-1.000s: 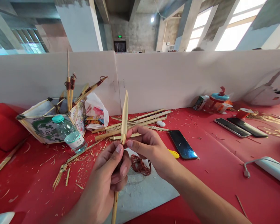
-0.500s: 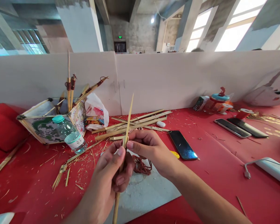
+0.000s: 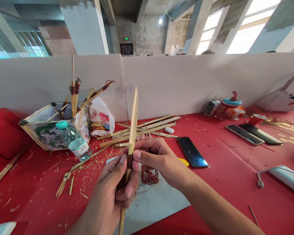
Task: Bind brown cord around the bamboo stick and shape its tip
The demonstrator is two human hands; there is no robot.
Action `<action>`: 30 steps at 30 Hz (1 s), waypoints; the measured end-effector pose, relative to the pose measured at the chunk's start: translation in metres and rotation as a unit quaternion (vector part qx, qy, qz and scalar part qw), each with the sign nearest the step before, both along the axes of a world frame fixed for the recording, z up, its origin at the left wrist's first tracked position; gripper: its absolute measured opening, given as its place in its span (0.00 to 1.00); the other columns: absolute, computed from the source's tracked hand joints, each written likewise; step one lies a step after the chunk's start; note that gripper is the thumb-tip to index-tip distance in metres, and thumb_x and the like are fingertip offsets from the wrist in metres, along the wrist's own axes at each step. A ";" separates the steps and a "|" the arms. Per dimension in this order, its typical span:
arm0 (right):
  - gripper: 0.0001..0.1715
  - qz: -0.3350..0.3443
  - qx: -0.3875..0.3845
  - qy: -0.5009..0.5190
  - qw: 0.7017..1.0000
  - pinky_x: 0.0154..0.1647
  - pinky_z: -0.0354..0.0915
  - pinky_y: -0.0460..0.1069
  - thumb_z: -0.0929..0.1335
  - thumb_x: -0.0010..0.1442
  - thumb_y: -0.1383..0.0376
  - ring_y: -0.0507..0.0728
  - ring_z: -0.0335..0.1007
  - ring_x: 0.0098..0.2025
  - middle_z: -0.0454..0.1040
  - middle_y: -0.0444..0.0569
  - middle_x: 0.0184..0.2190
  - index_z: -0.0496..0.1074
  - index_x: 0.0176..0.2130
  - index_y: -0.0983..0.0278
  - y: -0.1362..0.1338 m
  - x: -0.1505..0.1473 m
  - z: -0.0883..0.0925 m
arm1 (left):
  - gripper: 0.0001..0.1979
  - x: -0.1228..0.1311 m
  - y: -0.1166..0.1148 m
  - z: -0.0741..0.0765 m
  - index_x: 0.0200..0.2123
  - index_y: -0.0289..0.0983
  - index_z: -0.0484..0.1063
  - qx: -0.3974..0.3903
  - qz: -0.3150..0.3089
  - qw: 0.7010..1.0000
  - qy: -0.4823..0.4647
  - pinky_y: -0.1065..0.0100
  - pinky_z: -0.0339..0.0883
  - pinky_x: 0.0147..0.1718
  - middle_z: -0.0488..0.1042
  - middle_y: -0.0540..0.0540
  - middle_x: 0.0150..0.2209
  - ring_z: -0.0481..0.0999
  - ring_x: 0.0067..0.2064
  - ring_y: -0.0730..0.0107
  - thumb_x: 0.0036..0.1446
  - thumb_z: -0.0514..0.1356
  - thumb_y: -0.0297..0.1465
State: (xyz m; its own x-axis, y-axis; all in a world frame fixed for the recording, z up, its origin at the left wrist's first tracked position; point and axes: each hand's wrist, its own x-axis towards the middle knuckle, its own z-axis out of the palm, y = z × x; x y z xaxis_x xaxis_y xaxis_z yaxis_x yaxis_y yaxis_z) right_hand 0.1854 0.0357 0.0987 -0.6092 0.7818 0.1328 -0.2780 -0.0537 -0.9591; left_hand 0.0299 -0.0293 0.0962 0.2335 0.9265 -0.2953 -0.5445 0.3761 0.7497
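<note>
Between my hands stands a pointed bamboo stick (image 3: 133, 120), its pale carved blade up and its round shaft running down toward me. Dark red cord wraps it just below the blade. My left hand (image 3: 117, 181) is closed around the shaft, the thumb beside the cord. My right hand (image 3: 156, 158) pinches the stick at the wrapped part, thumb in front and fingers behind. A tangle of dark red cord (image 3: 149, 174) lies below the right hand on a grey board (image 3: 159, 202). Part of the wrapping is hidden by my fingers.
Bamboo strips (image 3: 147, 129) and shavings lie behind my hands. Left stand a water bottle (image 3: 74, 142), a paper-sided box (image 3: 36, 129) holding wrapped sticks, and a plastic bag (image 3: 101, 116). A phone (image 3: 192, 151) lies right, beside a yellow-handled thing (image 3: 184, 162). A white partition (image 3: 173, 85) closes the back.
The bamboo stick has turned about its length, so the blade's broad face now shows, and its tip stands higher and slightly left. The red wrapping is now more exposed. Both hands keep hold.
</note>
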 end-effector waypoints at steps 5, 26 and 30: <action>0.11 -0.031 0.001 0.035 0.999 0.38 0.66 0.46 0.78 0.59 0.59 0.49 0.69 0.31 0.76 0.44 0.28 0.82 0.36 0.64 -0.001 -0.002 0.000 | 0.21 0.000 0.002 0.000 0.31 0.37 0.69 0.012 -0.005 1.000 -0.004 0.78 0.44 0.17 0.60 0.57 0.17 0.46 0.20 0.83 0.55 0.70 0.47; 0.08 -0.060 -0.015 0.037 0.997 0.29 0.60 0.44 0.76 0.60 0.61 0.47 0.64 0.27 0.76 0.43 0.29 0.83 0.39 0.63 -0.003 -0.005 0.003 | 0.21 0.003 0.004 0.001 0.32 0.39 0.68 0.012 0.016 1.000 -0.001 0.75 0.40 0.18 0.59 0.58 0.16 0.43 0.20 0.81 0.53 0.71 0.47; 0.08 -0.091 -0.011 0.043 0.995 0.28 0.60 0.44 0.78 0.57 0.61 0.47 0.63 0.26 0.77 0.43 0.28 0.83 0.37 0.62 -0.002 -0.005 0.004 | 0.19 0.002 0.002 0.000 0.39 0.42 0.68 0.020 0.014 0.999 0.026 0.75 0.39 0.18 0.62 0.59 0.18 0.43 0.20 0.81 0.55 0.71 0.45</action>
State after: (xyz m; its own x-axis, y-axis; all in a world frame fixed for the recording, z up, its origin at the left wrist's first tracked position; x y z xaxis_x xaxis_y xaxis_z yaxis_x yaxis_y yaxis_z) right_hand 0.1808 0.0338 0.1024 -0.4442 0.8815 0.1602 -0.3667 -0.0157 -0.9302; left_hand 0.0317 -0.0273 0.0964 0.1926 0.9435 -0.2695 -0.5145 0.3310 0.7910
